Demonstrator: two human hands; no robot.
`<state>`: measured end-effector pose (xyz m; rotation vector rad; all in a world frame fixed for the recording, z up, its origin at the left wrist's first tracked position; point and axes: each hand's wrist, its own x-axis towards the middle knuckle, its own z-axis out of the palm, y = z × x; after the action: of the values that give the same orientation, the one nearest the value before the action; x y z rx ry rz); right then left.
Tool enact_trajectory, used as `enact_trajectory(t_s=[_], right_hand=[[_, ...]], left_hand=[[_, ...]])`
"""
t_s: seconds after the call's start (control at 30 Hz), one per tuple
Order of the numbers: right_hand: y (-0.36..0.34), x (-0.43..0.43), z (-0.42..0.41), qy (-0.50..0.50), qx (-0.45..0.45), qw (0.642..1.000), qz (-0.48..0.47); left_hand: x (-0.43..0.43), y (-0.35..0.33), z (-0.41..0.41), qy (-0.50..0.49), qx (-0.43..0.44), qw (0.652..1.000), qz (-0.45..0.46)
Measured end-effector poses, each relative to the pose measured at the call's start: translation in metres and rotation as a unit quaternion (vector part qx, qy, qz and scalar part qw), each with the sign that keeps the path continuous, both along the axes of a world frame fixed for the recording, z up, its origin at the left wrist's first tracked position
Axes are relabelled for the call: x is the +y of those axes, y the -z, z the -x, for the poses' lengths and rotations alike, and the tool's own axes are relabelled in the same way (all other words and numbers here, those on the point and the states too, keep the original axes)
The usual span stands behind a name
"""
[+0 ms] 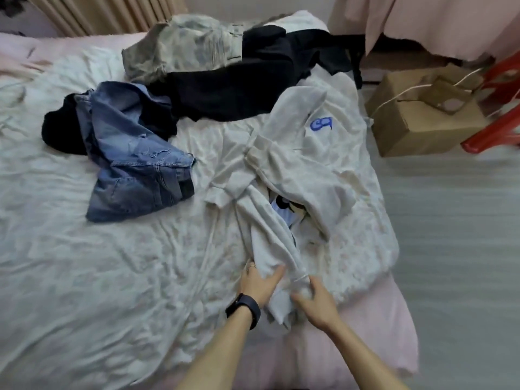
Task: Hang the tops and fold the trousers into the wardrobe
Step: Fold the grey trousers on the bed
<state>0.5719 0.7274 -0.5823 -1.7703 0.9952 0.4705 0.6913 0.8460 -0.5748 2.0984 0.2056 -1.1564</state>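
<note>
Grey top (295,153) in left hand (260,282), right hand (318,302)

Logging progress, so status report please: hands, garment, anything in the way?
Left hand and right hand grip grey garment. Garment bunched on bed, not hung. Jeans, black clothes farther up, not obstructing.

1. Bed (98,277): crumpled white sheet, fills left and centre of frame.
2. Blue jeans (135,164): left of centre, bunched on the sheet.
3. Black garment (230,91): upper centre, spread out.
4. Pale mottled trousers (183,49): top centre, overlapping the black garment.
5. Grey sweatshirt (304,153): right of centre, crumpled.
6. Floor (455,220): right side; cardboard box (422,122) stands on it, upper right.
</note>
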Motion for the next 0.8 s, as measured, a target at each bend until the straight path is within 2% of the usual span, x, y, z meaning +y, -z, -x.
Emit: enact_trajectory(t_s=[0.07, 0.13, 0.2, 0.27, 0.43, 0.53, 0.67, 0.8], right_hand=[[-0.007, 0.02, -0.004, -0.038, -0.029, 0.999, -0.019], [-0.017, 0.041, -0.01, -0.106, -0.048, 0.992, -0.05], [-0.026, 0.057, -0.016, -0.116, -0.049, 0.987, -0.099], [-0.026, 0.068, -0.016, -0.054, -0.025, 0.99, -0.124], [-0.005, 0.096, -0.012, 0.038, 0.031, 0.999, 0.0], [0.013, 0.118, -0.005, 0.073, 0.081, 0.994, -0.003], [0.041, 0.146, -0.001, 0.194, 0.145, 0.97, -0.009], [0.065, 0.175, 0.001, 0.277, 0.159, 0.942, -0.106]], left_hand=[[0.006, -0.002, -0.004, -0.004, 0.015, 1.0, 0.004], [0.025, -0.004, -0.019, 0.036, -0.006, 0.999, -0.019], [0.058, -0.007, -0.043, 0.031, -0.026, 0.999, -0.037], [0.097, -0.016, -0.067, -0.017, -0.033, 0.998, -0.05], [0.199, -0.021, -0.127, -0.012, -0.151, 0.971, -0.182], [0.23, -0.012, -0.144, -0.021, -0.166, 0.952, -0.255], [0.235, 0.004, -0.135, 0.02, -0.101, 0.974, -0.203], [0.228, 0.023, -0.12, 0.019, -0.091, 0.984, -0.153]])
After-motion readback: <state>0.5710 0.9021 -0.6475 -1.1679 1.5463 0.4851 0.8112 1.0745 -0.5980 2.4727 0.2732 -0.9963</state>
